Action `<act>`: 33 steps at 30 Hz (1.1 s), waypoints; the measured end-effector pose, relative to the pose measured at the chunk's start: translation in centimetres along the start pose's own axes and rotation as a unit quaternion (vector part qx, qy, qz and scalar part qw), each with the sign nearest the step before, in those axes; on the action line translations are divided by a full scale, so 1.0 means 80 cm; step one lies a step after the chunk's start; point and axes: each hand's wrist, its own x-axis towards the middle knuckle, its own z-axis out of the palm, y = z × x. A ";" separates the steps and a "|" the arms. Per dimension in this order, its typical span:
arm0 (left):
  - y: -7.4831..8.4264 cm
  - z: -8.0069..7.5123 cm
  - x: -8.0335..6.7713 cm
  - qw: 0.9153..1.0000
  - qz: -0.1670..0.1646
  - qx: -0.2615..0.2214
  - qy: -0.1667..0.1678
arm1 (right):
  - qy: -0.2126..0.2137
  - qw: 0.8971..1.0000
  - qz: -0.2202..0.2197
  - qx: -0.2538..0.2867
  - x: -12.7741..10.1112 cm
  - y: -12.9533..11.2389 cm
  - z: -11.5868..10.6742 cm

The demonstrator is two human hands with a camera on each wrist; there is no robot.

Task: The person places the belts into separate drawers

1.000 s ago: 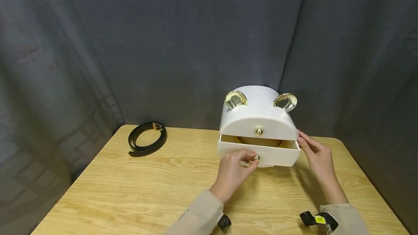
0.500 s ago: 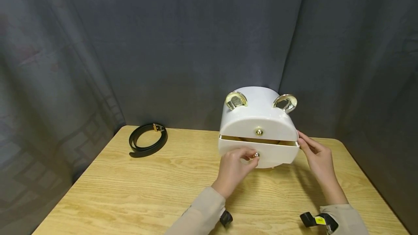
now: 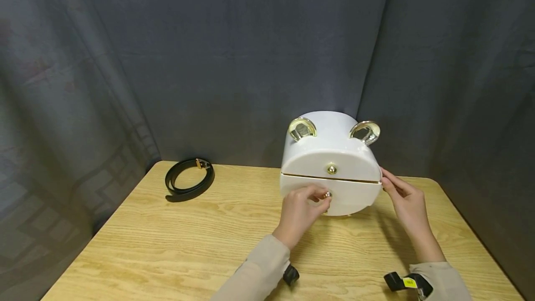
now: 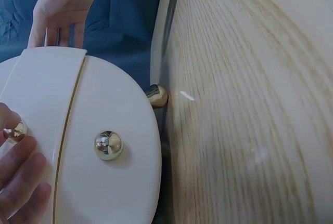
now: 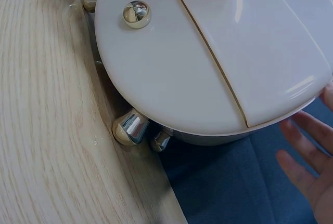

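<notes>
In slides the lower drawer (image 3: 355, 193), just a sliver short of closed! I've the left hand (image 3: 300, 209) pinching its metallic knob (image 3: 329, 194), the right (image 3: 407, 201) straight-fingered, apparently touching the eared white case (image 3: 332, 129) on the wooden table (image 3: 167, 250).

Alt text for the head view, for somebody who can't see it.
A person's left hand has its grip on the lower knob of a white box with gold ears; the right hand touches the box's side. A coiled black belt lies to the left on the wooden table.
</notes>
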 end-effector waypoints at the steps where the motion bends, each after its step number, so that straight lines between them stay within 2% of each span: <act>1: 0.000 0.000 0.000 1.000 0.001 -0.001 0.002 | 0.001 1.000 0.000 0.000 0.000 0.000 0.000; 16: -0.003 0.007 0.001 1.000 0.009 0.018 0.024 | 0.004 1.000 -0.002 -0.001 -0.002 0.001 -0.002; 26: -0.006 0.009 0.002 0.999 -0.017 0.029 0.016 | -0.011 1.000 -0.022 -0.008 -0.004 0.007 0.001; 33: -0.004 0.010 -0.001 0.998 0.006 0.052 0.025 | -0.011 1.000 -0.021 -0.010 -0.005 0.007 0.000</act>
